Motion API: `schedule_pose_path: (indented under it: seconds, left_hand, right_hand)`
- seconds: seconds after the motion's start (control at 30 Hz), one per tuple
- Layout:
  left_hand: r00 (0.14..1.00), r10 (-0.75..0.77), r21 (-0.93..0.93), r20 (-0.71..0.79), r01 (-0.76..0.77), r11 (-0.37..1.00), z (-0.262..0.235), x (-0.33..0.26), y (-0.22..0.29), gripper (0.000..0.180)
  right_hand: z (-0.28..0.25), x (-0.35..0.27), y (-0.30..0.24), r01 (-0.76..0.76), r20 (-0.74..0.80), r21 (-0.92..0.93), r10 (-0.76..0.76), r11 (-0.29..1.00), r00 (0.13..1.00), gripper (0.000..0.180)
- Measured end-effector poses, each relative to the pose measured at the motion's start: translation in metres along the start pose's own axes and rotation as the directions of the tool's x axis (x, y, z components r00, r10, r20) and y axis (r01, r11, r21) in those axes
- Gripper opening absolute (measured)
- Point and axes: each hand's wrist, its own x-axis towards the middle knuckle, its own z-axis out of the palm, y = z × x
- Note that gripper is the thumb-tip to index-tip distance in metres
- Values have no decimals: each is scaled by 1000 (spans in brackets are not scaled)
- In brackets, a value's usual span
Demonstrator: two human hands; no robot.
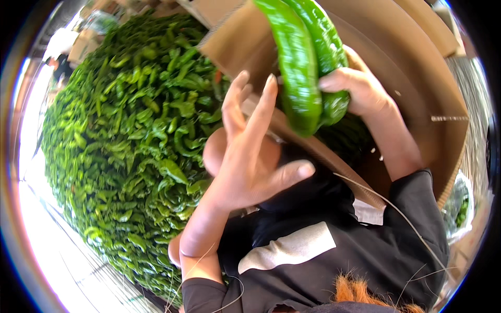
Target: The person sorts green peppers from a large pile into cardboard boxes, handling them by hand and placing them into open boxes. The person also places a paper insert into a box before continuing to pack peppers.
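Observation:
My right hand (360, 86) grips two long, glossy green peppers (298, 68), its thumb pressed against them. They are held up above an open cardboard box (412, 99), close to the camera. To the left of the peppers, my left hand (245, 151) is raised with fingers and thumb spread, holding nothing. Beyond it, at the left, spreads a large heap of green peppers (120, 130). Some dark green peppers (347, 133) show low inside the box, partly hidden by my right forearm and the box flap.
A clear plastic bag (459, 206) with something green in it stands right of the box. Cardboard (206, 10) lies behind the heap. Another person (62, 68) is at the far left, small and blurred. My knees are between heap and box.

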Motion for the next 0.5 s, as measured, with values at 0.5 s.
schedule_pose_path:
  seconds: [0.5]
  left_hand:
    - [933,-222,-325,284,312,893,31,-14,-67,66]
  right_hand:
    - [-182,-90,208,-954,-240,-138,925,267,294,92]
